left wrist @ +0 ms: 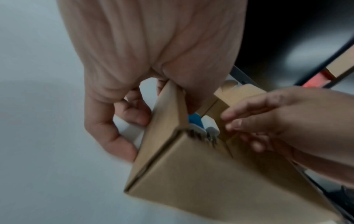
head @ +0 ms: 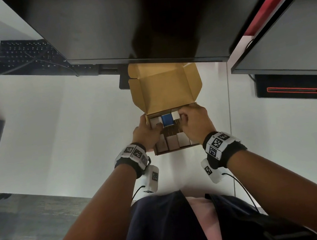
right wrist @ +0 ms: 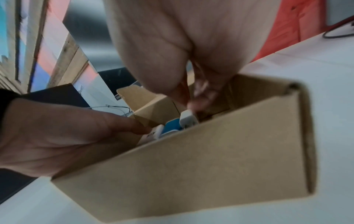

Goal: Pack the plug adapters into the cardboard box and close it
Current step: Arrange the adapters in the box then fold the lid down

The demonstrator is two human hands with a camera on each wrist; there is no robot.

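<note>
So the cardboard box (head: 173,136) is sitting on the white desk (head: 56,122) right in front of the person, lid flap (head: 164,87) standing open at the far side and leaning back toward the bottom edge of a big dark monitor (head: 139,20). Both hands are down in the far end of the box. There's a row of three plug adapters back there: a white adapter (head: 156,121) on the left with some dark print on it, a blue adapter (head: 167,119) in the middle, and another white one (head: 175,115) on the right. The left hand (head: 145,133) is wrapped over the left wall of the box, fingers curled down the outside and thumb reaching inside, right by the printed white adapter. The right hand (head: 196,123) has its fingers bent and bunched at the right-hand white adapter, fingertips (right wrist: 193,106) touching its top, though the wrist view is too blurry to say if it's truly pinched. The near half of the box holds more pale blocks (head: 172,143) packed side by side. A black keyboard (head: 26,55) sits off to the far left.
</note>
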